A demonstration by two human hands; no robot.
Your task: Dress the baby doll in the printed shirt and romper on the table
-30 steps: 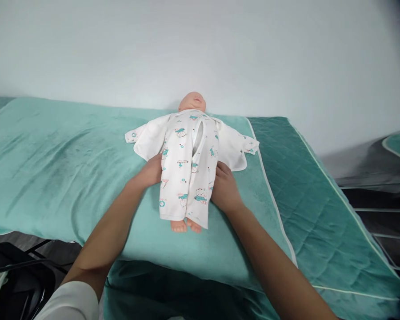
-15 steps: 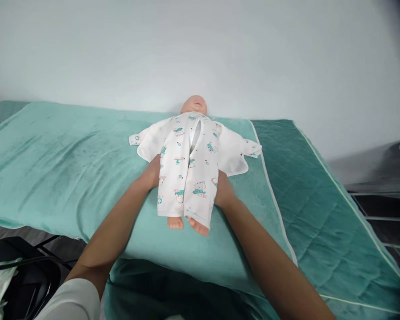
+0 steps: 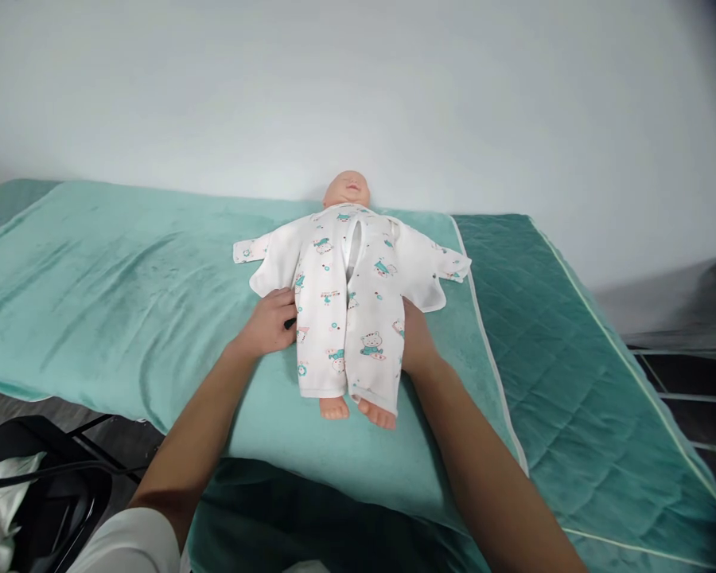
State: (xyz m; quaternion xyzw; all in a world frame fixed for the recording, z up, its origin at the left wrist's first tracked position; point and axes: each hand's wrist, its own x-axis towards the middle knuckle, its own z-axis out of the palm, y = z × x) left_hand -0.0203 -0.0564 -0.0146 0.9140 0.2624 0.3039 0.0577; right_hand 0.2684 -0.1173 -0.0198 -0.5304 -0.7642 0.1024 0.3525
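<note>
A baby doll [image 3: 347,189] lies on its back with its head toward the wall. White printed baby trousers [image 3: 371,318] cover its front up to the chest, the doll's feet [image 3: 377,415] showing below the hems. Spread out on both sides is a white baby jacket [image 3: 421,267] with printed cuffs. At the left edge of the trousers, my left hand [image 3: 273,322] has bent fingers and thumb closed on the cloth, their tips hidden. Against the other edge rests my right hand [image 3: 416,341]; its fingers disappear behind the trouser leg.
Under the doll is a light green plush cover [image 3: 173,310]. Darker green quilted fabric [image 3: 549,350] extends to the right. A white wall [image 3: 358,87] stands behind. At the lower left is a black chair [image 3: 60,493] with pale cloth [image 3: 3,505] on it.
The trousers and feet have shifted slightly right in view. My left hand has drawn out from behind the left trouser leg, so its back and knuckles now show. My right hand remains beside the other leg.
</note>
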